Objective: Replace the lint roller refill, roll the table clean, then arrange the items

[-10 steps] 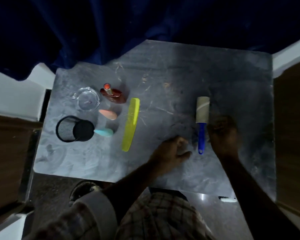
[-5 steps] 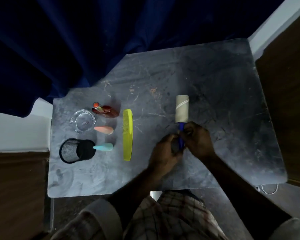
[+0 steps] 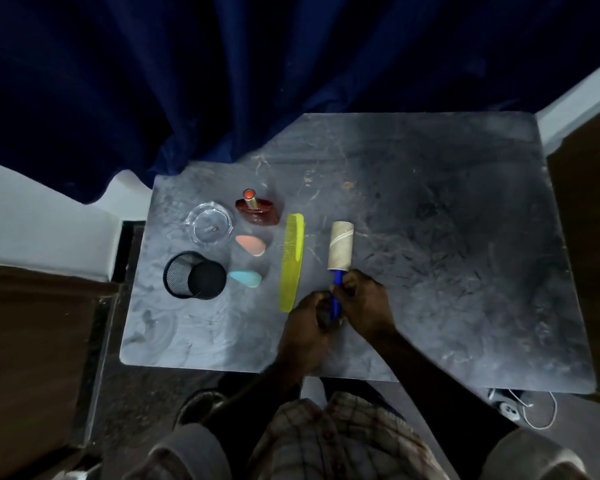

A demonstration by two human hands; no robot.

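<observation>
A lint roller (image 3: 340, 249) with a bare cardboard-coloured roll and a blue handle lies on the dark grey table (image 3: 447, 237), roll pointing away from me. Both hands grip its blue handle: my right hand (image 3: 364, 303) from the right, my left hand (image 3: 309, 323) from the left at the handle's near end. Just left of the roller lies a yellow-green comb (image 3: 291, 261). Farther left are a red bottle (image 3: 257, 209), a clear glass dish (image 3: 211, 225), an orange sponge (image 3: 250, 244), a blue sponge (image 3: 246, 278) and a black mesh cup (image 3: 194, 280) on its side.
A dark blue curtain (image 3: 257, 64) hangs behind the table and drapes over its far left corner. Wooden furniture flanks both sides. A white cable and socket (image 3: 520, 407) lie on the floor at the near right corner. My knees are under the near edge.
My hands went from resting beside the roller to both closing on its blue handle. The roller now sits closer to the comb than a second ago. The camera view has shifted.
</observation>
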